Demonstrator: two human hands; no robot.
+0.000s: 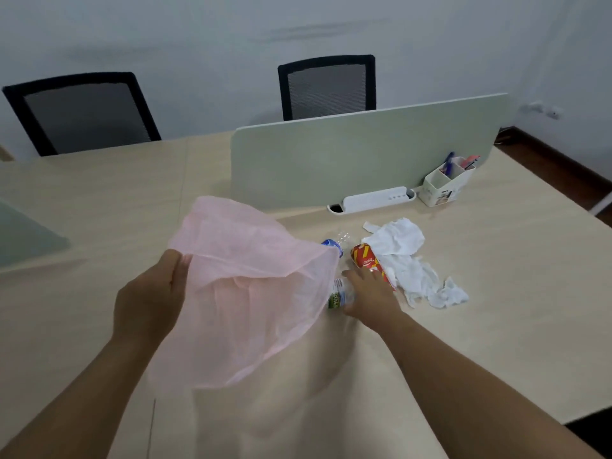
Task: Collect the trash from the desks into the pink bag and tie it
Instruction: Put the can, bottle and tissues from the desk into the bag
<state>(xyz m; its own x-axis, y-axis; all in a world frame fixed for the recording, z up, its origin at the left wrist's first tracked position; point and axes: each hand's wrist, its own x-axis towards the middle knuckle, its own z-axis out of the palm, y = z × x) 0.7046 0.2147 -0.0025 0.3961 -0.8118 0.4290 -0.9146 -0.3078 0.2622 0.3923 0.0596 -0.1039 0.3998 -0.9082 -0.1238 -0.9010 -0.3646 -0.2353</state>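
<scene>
The left hand (150, 294) pinches the rim of the thin, limp pink plastic bag (245, 286), holding its mouth open. The right hand (369, 298) lies spread on the clear crushed plastic bottle (339, 294) beside the red cola can (366, 260); both look light, slippery and best gripped around the middle.

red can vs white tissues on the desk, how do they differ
The red can is rigid, printed and lies on its side under the right hand; the white tissues are soft, plain, crumpled and untouched. The can is compact; the tissues sprawl wider. Both lie outside the pink bag.
</scene>
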